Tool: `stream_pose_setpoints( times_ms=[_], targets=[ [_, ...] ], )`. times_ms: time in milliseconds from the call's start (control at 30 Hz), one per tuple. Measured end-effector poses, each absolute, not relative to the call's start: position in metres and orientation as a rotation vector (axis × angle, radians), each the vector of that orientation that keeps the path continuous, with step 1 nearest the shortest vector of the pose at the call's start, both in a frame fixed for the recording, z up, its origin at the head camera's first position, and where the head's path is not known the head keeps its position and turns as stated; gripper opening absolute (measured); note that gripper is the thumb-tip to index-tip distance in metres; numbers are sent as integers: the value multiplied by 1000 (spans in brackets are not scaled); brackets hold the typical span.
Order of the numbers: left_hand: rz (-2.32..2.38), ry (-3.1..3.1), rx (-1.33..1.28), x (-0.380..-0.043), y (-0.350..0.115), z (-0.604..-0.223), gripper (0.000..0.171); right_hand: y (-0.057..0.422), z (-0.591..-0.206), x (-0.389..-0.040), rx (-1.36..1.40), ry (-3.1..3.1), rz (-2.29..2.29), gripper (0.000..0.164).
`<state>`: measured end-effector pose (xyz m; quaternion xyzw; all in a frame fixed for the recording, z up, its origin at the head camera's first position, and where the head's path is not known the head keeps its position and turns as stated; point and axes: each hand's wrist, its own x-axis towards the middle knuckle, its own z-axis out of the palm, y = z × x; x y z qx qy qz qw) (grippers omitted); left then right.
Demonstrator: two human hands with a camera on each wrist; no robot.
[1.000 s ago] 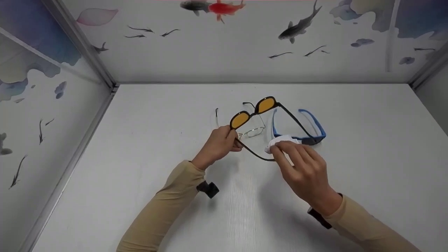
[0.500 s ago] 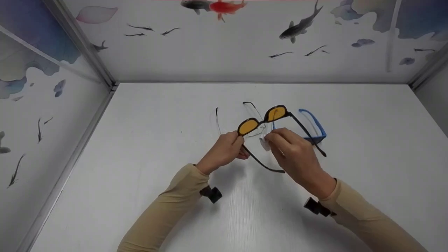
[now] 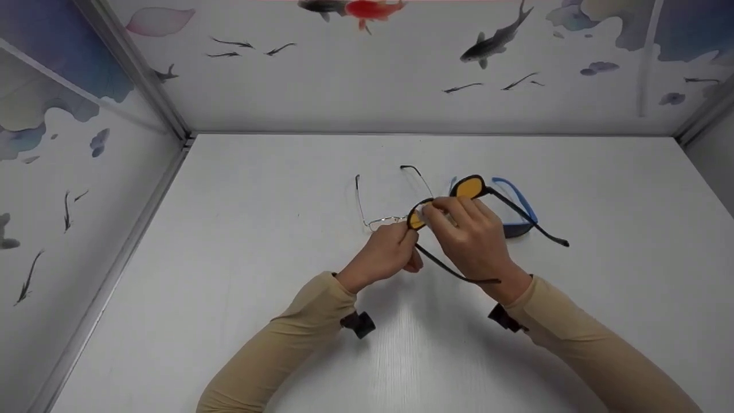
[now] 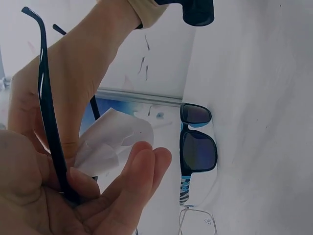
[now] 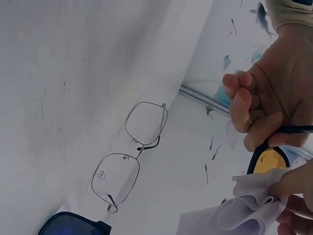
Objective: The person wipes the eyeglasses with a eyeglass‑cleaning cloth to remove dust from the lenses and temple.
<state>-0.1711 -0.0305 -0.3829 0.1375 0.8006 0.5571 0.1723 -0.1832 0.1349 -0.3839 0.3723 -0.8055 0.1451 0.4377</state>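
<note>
My left hand pinches black-framed glasses with orange lenses at one end of the frame, by the hinge. Both temple arms are unfolded, and the glasses are held above the table. A white cloth is pinched between the thumb and fingers of my right hand. In the head view that hand covers the bridge and part of the near lens, with the cloth mostly hidden beneath it. The right wrist view shows the cloth over part of an orange lens; firm contact is hard to tell.
Thin metal-framed glasses lie on the white table behind my left hand. Blue-armed sunglasses with dark lenses lie to their right, partly hidden in the head view. Printed panels border the back and left.
The orange-lensed glasses and my left hand have shifted right and slightly toward me. My right hand has brought the cloth leftward from beside the glasses onto the near lens area.
</note>
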Motion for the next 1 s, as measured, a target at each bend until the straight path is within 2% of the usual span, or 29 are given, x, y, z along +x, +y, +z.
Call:
stream_pose_setpoints(
  times_ms=[267, 367, 667, 767, 1000],
  targets=[
    [1657, 2228, 369, -169, -29, -381, 42, 136, -387, -184, 1075, -2026, 582, 16],
    [1690, 2190, 369, -169, -31, -381, 41, 139, -386, -181, 1093, -2055, 564, 17],
    [1612, 2239, 295, -168, -28, -379, 31, 141, -370, -177, 888, -2145, 206, 6],
    [1584, 2258, 287, -167, -25, -378, 30, 137, -367, -179, 858, -2102, 161, 8],
    [1560, 2277, 318, -167, -25, -380, 39, 138, -366, -179, 1141, -2225, 328, 12]
  ],
)
